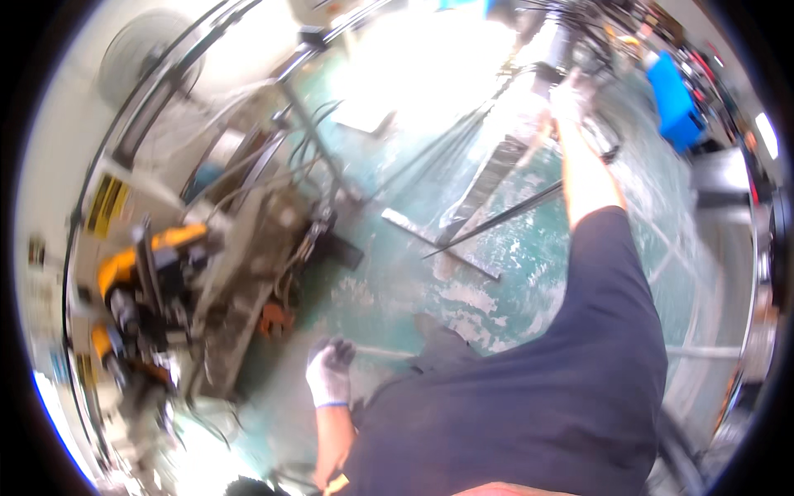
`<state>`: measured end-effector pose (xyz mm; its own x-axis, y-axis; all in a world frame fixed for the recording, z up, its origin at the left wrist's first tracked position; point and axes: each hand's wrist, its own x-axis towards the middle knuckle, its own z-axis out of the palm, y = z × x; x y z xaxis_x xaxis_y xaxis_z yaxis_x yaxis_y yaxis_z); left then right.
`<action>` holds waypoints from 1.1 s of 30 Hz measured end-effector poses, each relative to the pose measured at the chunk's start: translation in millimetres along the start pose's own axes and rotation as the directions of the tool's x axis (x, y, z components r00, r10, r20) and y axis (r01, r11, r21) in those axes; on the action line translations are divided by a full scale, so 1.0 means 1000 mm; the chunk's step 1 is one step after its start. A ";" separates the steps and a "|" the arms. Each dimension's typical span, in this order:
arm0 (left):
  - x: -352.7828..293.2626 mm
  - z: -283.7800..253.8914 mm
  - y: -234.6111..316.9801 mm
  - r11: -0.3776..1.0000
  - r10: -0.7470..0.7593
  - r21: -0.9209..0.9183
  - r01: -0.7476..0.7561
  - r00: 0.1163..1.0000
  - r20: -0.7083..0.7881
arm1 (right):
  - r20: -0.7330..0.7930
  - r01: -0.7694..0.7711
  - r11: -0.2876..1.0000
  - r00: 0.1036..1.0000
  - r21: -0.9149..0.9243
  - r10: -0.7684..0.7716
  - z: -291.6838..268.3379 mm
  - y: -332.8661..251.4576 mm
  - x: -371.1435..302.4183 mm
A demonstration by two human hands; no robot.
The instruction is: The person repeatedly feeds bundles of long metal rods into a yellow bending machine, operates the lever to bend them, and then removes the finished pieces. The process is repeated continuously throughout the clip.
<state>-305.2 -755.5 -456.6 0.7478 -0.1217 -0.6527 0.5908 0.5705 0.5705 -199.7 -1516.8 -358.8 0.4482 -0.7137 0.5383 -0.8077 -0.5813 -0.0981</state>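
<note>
My left hand point(330, 374), in a white glove with dark grey fingers, hangs low beside my body. Its fingers are curled in, and nothing shows in them. My right arm is stretched far forward. At its end, my right hand point(572, 97), also in a white glove, is beside a dark upright piece of equipment point(552, 56) with black cables point(589, 50) around it. Blur and glare hide the fingers there, so I cannot make out whether they grip it. Below that hand, a stand point(488, 186) with a flat metal foot bar point(442, 245) rests on the floor.
On the left stands a grimy machine point(248, 273) with yellow-and-black parts point(153, 260) and loose cables. Behind it is a round fan point(149, 58) near a dark metal frame point(149, 124). A blue bin point(674, 103) sits at the far right. The green floor point(397, 306) is worn.
</note>
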 end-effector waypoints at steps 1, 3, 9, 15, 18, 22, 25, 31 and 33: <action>-0.009 -0.006 -0.005 1.000 0.001 0.008 -0.001 0.997 -0.082 | 0.075 0.050 0.999 0.996 -0.003 -0.049 0.013 -0.010 -0.005; -0.025 -0.007 -0.009 0.999 -0.026 0.019 0.029 0.992 -0.120 | 0.185 0.153 0.986 0.973 -0.063 -0.139 0.041 0.005 -0.036; -0.061 -0.066 -0.016 0.992 0.088 -0.069 -0.108 0.963 -0.255 | 0.540 0.452 0.875 0.787 -0.174 -0.299 0.117 0.027 -0.284; -0.132 -0.198 -0.012 0.942 0.154 -0.190 -0.277 0.858 -0.489 | 0.834 0.531 0.723 0.052 0.443 -0.550 0.012 -0.130 -0.607; -0.173 -0.280 -0.007 0.849 0.208 -0.300 -0.436 0.796 -0.569 | 0.571 0.424 0.502 -0.044 0.754 -0.820 -0.042 -0.239 -0.711; -0.240 -0.402 -0.022 0.759 0.226 -0.328 -0.563 0.700 -0.678 | 0.320 0.441 0.220 -0.167 0.870 -0.932 -0.180 -0.380 -0.803; -0.306 -0.467 -0.028 0.646 0.230 -0.393 -0.655 0.657 -0.718 | 0.089 0.381 -0.024 -0.274 0.924 -0.958 -0.298 -0.463 -0.876; -0.352 -0.563 -0.063 0.375 0.078 -0.474 -0.797 0.537 -0.840 | -0.321 0.093 -0.433 -0.537 0.896 -0.780 -0.524 -0.532 -1.034; -0.364 -0.559 -0.043 0.428 -0.097 -0.431 -0.794 0.434 -0.896 | -0.437 0.011 -0.544 -0.582 0.839 -0.685 -0.584 -0.547 -1.087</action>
<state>-771.9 -281.8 -522.6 -0.0036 0.6193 -0.7852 -0.4716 0.6913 0.5474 -468.7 -194.3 -401.4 0.1252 0.9849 0.1195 0.7657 -0.0193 -0.6429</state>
